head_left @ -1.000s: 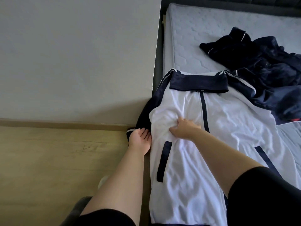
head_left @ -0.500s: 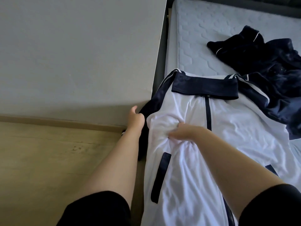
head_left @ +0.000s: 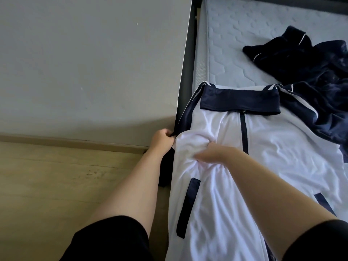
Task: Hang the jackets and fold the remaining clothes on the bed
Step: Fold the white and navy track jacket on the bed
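Observation:
A white jacket (head_left: 282, 151) with a navy collar, navy zip line and navy pocket strips lies front up on the mattress (head_left: 231, 59). Its navy left sleeve (head_left: 185, 113) hangs over the bed's left edge. My left hand (head_left: 162, 138) grips that sleeve at the edge, fingers curled round the dark fabric. My right hand (head_left: 211, 152) rests on the white chest panel with a bunch of cloth gathered under its curled fingers. A crumpled pile of navy clothes (head_left: 308, 76) with white piping lies at the right, overlapping the jacket's right shoulder.
A grey wall (head_left: 90, 63) stands close to the bed's left side, leaving a narrow gap by the dark bed frame (head_left: 185, 59). Wooden floor (head_left: 56, 185) lies below the wall at the left. The bare quilted mattress shows beyond the jacket's collar.
My left hand has risen from the sleeve's cuff near the floor to the bed edge and closed round the navy sleeve. My right hand has bunched more white fabric.

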Demonstrator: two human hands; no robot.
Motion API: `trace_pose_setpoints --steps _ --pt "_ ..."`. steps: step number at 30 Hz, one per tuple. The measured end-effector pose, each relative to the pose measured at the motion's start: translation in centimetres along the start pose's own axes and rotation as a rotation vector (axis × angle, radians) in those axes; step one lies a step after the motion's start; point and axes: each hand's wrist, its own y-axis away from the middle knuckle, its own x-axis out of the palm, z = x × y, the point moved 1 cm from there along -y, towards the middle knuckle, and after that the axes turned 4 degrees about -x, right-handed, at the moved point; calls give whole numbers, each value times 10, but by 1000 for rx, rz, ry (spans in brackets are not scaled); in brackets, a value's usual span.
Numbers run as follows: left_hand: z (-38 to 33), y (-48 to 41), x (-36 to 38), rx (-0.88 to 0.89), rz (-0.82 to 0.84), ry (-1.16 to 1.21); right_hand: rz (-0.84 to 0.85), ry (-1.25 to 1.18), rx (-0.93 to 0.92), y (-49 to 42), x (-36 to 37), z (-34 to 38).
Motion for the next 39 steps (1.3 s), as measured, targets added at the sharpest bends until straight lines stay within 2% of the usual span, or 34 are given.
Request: trace_pose_setpoints --steps 4,9,12,15,18,20,22,24,26,28,30,33,36,38,39 --pt "7 -2 -4 -12 13 -65 -26 -27 57 -2 2 -3" --pt "9 -2 -12 -15 -60 -114 -63 -29 83 -1 5 -2" --pt "16 -5 -16 -58 37 -154 -98 -9 96 -5 9 -5" --pt "29 -9 -25 -158 79 6 -112 3 103 -8 11 -7" --pt "43 -13 -35 -161 115 88 -108 9 123 -11 10 -6" --pt "51 -17 -39 -122 221 -39 -98 9 140 -14 9 -4" --pt "58 -16 -40 -105 371 -262 -93 13 150 -15 9 -3" --pt "66 -14 -42 -136 441 -476 -99 9 158 -16 9 -3" --pt "71 -12 -45 -136 370 -622 -109 7 156 -17 9 -2" --pt "65 -6 -52 -149 208 -699 -117 -4 155 -17 10 -2" --pt "55 -4 -60 -167 197 -595 -136 -3 157 -15 11 -2" --pt "23 6 -80 -187 387 -424 -220 100 154 -7 14 -2" --pt "-26 29 -103 -85 345 -346 -283 101 76 2 15 -4" --pt "-66 54 -108 -48 392 -242 -314 -93 -52 12 12 -14" --pt "-88 69 -106 -28 423 -224 -328 -299 -117 19 8 -23"
